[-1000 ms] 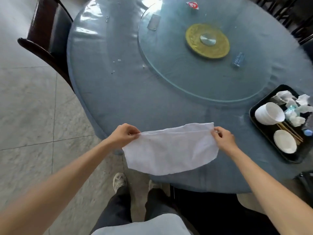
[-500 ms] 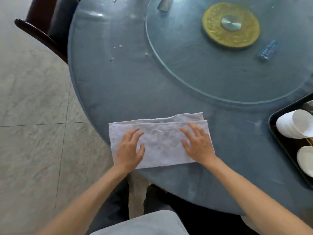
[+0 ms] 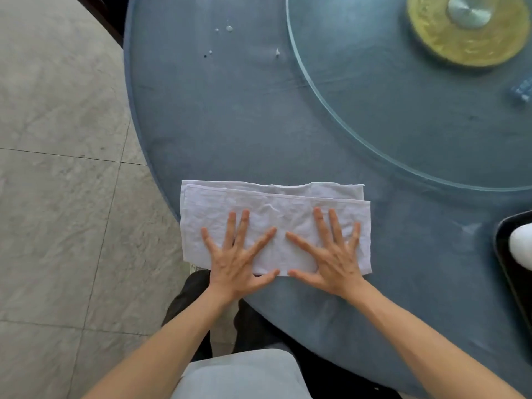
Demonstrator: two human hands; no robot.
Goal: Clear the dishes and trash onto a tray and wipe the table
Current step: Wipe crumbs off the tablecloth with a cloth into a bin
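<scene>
At the far left lies a grey tiled floor point(image 3: 57, 168), and a dark chair point(image 3: 110, 21) shows only as a sliver at the far edge, just beside the table. The round table point(image 3: 230, 125) fills the middle and right, covered in blue-grey cloth under a clear film. A few crumbs point(image 3: 223, 28) and pale specks sit on it on the far left side, well apart from the hands.

The white cloth point(image 3: 273, 205) lies folded into a long strip at the near left edge of the table, its left end reaching the rim. One folded layer sits slightly offset, so a narrow band shows along the far side.

The left hand point(image 3: 236, 260) rests flat on the left part of the cloth — fingers straight and spread wide, thumb pointing right along the cloth's near edge. The right hand point(image 3: 331, 257) lies flat on the right part in the same way, fingers splayed, thumb pointing left. The two thumbs and forefingers come near each other but stay apart. Both heels sit at the cloth's near edge, over the table.

Further right and far, a glass turntable point(image 3: 374, 110) covers the table's centre, with a yellow disc point(image 3: 431, 44) and metal hub under it. At the right edge a black tray point(image 3: 501, 249) rests on the table, holding something white — cut off, so I cannot tell what.

Nearest the camera, dark trousers and a pale grey garment show between the forearms.
</scene>
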